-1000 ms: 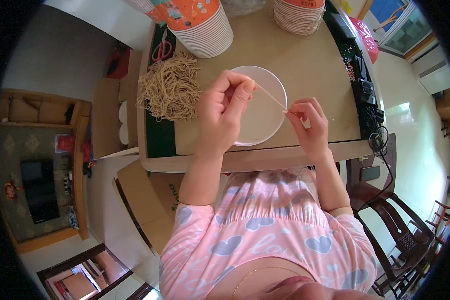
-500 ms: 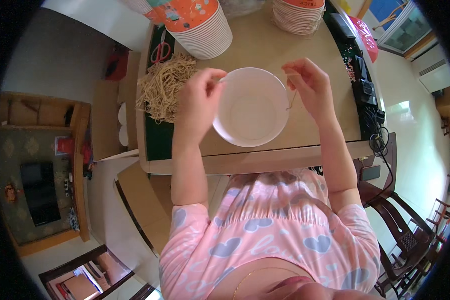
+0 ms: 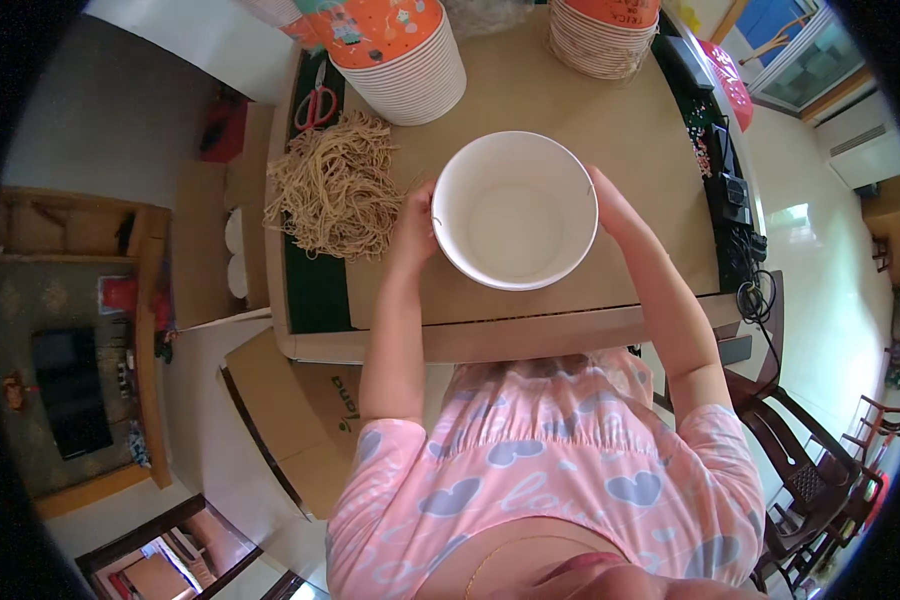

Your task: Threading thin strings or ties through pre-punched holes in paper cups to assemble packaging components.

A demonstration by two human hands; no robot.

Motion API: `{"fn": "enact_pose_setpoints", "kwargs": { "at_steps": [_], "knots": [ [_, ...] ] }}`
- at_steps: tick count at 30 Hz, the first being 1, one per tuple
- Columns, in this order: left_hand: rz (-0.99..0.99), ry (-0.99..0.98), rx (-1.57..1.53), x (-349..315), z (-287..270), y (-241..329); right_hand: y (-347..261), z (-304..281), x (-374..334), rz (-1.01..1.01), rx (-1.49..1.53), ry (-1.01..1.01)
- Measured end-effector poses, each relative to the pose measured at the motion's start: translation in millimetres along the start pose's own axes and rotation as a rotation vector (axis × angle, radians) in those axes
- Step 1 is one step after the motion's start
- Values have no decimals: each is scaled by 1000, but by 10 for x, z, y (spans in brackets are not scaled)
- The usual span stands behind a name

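A round white paper tub [image 3: 515,160] is in front of me on the table, its open mouth toward me and nothing inside it. Short bits of string show at the rim on its left and right sides. My left hand [image 3: 416,226] is closed around the tub's left side, and my right hand [image 3: 613,204] holds it from the right. Most of the fingers are hidden behind the wall. Left of my left hand lies a loose heap of tan string [image 3: 338,188]. Red-handled scissors [image 3: 315,106] rest just beyond the heap.
Nested tubs with orange printing [image 3: 402,80] lie at the back left. Another stack [image 3: 598,45], with string on it, stands at the back right. Black adapters and cables [image 3: 730,195] line the right edge. A cardboard box [image 3: 295,415] sits below the table's front left.
Both hands have come down from the tub's rim, where the right held a string end, to grip its outer sides. The tub has shifted slightly right.
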State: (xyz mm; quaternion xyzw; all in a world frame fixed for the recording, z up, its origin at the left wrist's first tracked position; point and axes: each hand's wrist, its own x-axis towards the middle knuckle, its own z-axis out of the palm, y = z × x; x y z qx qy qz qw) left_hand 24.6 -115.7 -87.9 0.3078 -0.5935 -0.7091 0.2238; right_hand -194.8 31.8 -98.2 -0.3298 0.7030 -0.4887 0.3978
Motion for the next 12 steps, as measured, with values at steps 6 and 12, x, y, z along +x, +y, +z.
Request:
{"fn": "enact_pose_setpoints", "kwargs": {
  "at_steps": [6,12],
  "knots": [
    [54,136,129,-53,37,50,-315,-46,-139,99,364,-185],
    [162,165,152,-294,221,493,-810,-575,32,91,18,-197]
  ]
}}
